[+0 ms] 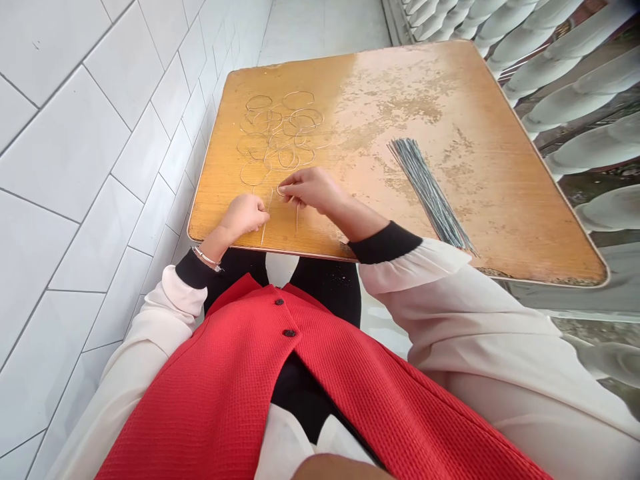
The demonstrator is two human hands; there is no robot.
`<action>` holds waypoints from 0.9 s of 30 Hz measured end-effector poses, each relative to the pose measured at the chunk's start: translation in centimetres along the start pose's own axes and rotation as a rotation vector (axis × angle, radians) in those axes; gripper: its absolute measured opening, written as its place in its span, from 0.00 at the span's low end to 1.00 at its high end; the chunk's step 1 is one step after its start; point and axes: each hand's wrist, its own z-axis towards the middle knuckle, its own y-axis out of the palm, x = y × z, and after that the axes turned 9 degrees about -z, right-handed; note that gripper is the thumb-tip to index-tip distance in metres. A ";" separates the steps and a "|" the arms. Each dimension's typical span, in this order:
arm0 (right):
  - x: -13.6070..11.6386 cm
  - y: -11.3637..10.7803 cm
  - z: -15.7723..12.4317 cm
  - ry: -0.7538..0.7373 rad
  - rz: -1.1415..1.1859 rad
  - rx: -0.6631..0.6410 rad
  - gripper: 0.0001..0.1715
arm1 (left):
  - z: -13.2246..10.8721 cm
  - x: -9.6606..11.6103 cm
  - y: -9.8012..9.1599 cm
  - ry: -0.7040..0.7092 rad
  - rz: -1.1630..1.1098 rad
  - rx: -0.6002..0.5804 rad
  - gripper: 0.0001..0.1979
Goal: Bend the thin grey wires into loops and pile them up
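Low over the table's near edge, my left hand (pixel 244 215) is closed in a pinch, with a thin piece of wire (pixel 271 199) running past its fingertips. To its right, my right hand (pixel 315 189) pinches a wire bent into a small curve at the fingertips; a wire end (pixel 297 221) points down below that hand. Whether both hands grip one and the same wire, I cannot tell. Just beyond them lie several thin wire rings (pixel 286 158), overlapping one another. A bundle of straight grey wires (pixel 431 193) rests to the right of my right forearm.
The wooden table (pixel 540 220) has rounded corners and a worn, pale patch on its surface. A white tiled wall (pixel 100 133) runs close along the left. White balusters (pixel 590 100) stand along the right side.
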 end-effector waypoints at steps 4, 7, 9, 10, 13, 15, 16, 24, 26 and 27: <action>0.4 -3.4 -1.8 -0.007 -0.016 0.131 0.09 | 0.4 0.5 0.6 0.039 0.068 -0.035 0.17; 1.2 -5.2 -3.3 0.023 -0.082 0.197 0.09 | 0.9 0.8 0.8 0.050 0.128 0.004 0.21; 2.1 -6.4 -4.1 0.045 -0.203 0.255 0.07 | 1.0 0.9 0.8 0.078 0.169 0.070 0.25; 2.5 -7.1 -4.4 0.057 -0.304 0.315 0.06 | 1.0 0.9 0.7 0.096 0.179 0.107 0.26; 3.7 -9.6 -5.0 0.143 -0.758 0.523 0.14 | 0.7 0.6 0.4 0.100 0.160 0.159 0.24; 4.3 -11.2 -5.1 0.286 -0.945 0.535 0.20 | 0.4 0.3 0.1 0.068 0.123 0.150 0.21; 4.6 -11.9 -5.1 0.361 -1.006 0.504 0.23 | 0.2 0.1 0.0 0.058 0.103 0.149 0.19; 6.6 -13.7 -3.7 0.544 -1.130 0.357 0.21 | -0.1 -1.3 -2.5 0.119 -0.133 0.338 0.17; 6.6 -13.9 -3.6 0.553 -1.139 0.330 0.22 | -0.1 -1.4 -3.0 0.112 -0.196 0.336 0.16; 6.5 -14.0 -3.7 0.549 -1.147 0.310 0.22 | -0.1 -1.4 -3.2 0.108 -0.216 0.330 0.15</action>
